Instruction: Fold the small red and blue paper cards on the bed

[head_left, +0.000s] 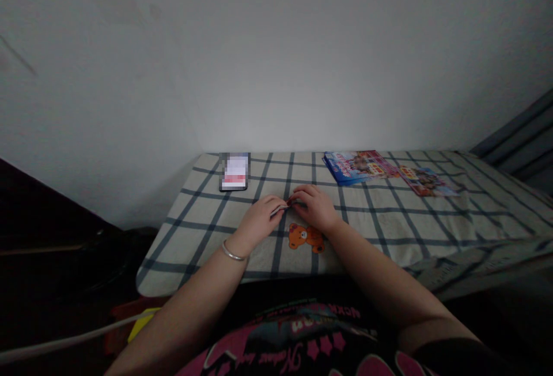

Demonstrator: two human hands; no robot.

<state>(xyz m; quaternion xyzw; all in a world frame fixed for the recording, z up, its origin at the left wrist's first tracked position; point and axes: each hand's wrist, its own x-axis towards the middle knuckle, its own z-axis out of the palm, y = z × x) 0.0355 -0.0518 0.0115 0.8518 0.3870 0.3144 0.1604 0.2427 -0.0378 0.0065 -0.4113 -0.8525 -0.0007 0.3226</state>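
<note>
My left hand (263, 217), with a silver bangle on its wrist, is closed in a pinch on a thin, pale, flat piece (279, 209), possibly folded paper. My right hand (315, 208) meets it from the other side, its fingertips together at the far end of the same small piece. Most of that piece is hidden by the fingers. Just below the hands an orange bear picture (305, 236) shows on the checked tablecloth (259, 261); whether it is printed on the cloth or lies loose I cannot tell.
A phone (234, 172) with a lit, blurred screen lies at the table's back left. Colourful booklets (354, 167) are stacked at the back right, with another printed sheet (425, 181) beside them. A white wall (276, 65) borders the table's far edge.
</note>
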